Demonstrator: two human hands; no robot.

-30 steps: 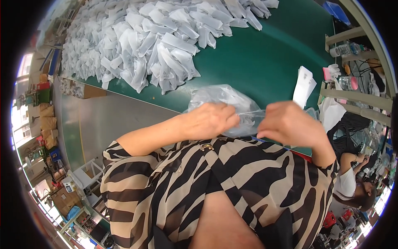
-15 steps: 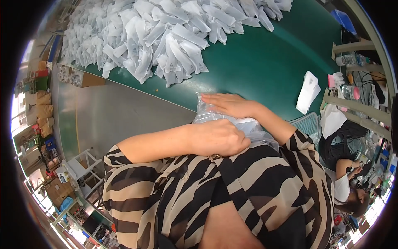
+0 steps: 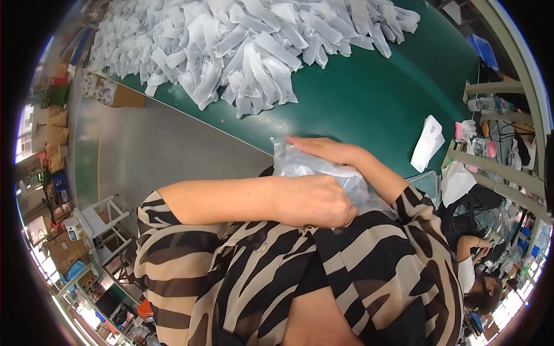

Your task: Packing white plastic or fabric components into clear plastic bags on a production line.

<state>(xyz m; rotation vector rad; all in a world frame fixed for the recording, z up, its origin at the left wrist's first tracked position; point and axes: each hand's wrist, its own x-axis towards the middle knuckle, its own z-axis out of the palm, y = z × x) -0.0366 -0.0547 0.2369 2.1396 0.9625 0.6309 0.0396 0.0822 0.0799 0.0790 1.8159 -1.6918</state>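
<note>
A clear plastic bag [image 3: 291, 164] with whitish packets inside lies at the table's near edge, against my body. My left hand [image 3: 317, 200] comes across from the left and is closed in a fist at the bag's near side. Its fingertips are hidden, but it seems to grip the bag's edge. My right hand [image 3: 329, 151] rests along the bag's far side, fingers stretched out and together. Beyond the hands, a large heap of frosted white plastic packets [image 3: 254, 75] covers the table's far left.
The green table [image 3: 358, 98] has a slanted left edge with grey floor beyond. A stack of white bags [image 3: 427, 144] lies to the right, near a mesh basket [image 3: 426, 185]. Metal rails [image 3: 490, 173] border the right side. A co-worker [image 3: 476, 271] sits at far right; a white stool [image 3: 104, 222] stands left.
My left fist has slid a little to the right along the bag. My right hand has shifted toward the bag's far edge, uncovering more of the bag. The whole view has shifted slightly.
</note>
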